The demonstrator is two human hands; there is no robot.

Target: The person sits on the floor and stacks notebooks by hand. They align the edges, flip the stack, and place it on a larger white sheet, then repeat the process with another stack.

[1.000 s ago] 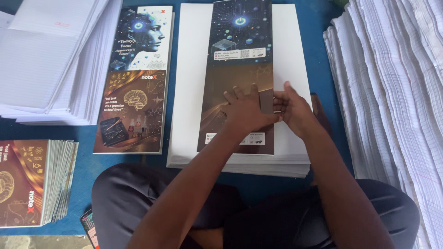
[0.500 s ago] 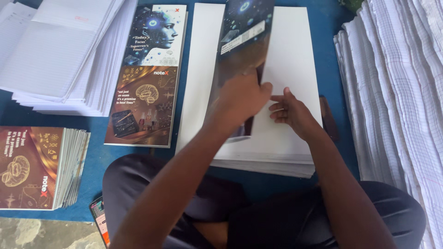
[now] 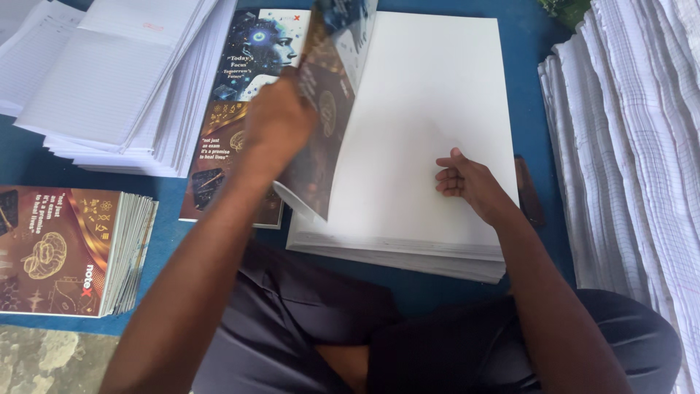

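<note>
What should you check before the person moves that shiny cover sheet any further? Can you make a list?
1. Left hand grips the cover sheet: ok.
2. Cover sheet lifted off the white stack: ok.
3. Right hand rests on the white stack: ok.
4. Spread cover lies flat on the blue surface: ok.
5. Cover sheet free of creases: cannot tell.

A long, glossy printed cover sheet (image 3: pixel 328 102), dark blue above and brown-gold below, is held tilted on edge over the white stack. A second printed cover sheet of the same kind (image 3: pixel 244 102) is laid flat on the blue surface just left of it, partly hidden by the arm. At the left edge, a stack of brown-gold printed covers (image 3: pixel 51 248) is seen lying flat. No packages, signs or screens can be made out.
</note>
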